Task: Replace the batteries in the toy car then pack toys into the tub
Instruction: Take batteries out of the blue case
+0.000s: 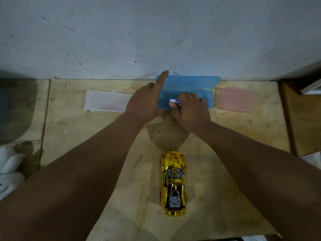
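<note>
A shiny gold toy car (pixel 174 184) stands on its wheels on the wooden table, nose pointing away from me. At the back of the table a blue plastic box (pixel 205 96) lies with its lid (pixel 191 82) raised against the wall. My left hand (pixel 147 100) rests at the box's left end, its index finger straight up along the lid's left edge. My right hand (pixel 189 110) reaches into the box and pinches a small white and purple battery (pixel 174 101) between thumb and fingers.
A white flat box (pixel 107 103) lies left of the blue one and a pink one (pixel 234 100) lies right of it. The grey wall (pixel 156 35) rises just behind them. White objects (pixel 10 169) sit off the table's left edge. Wooden furniture (pixel 304 115) stands at right.
</note>
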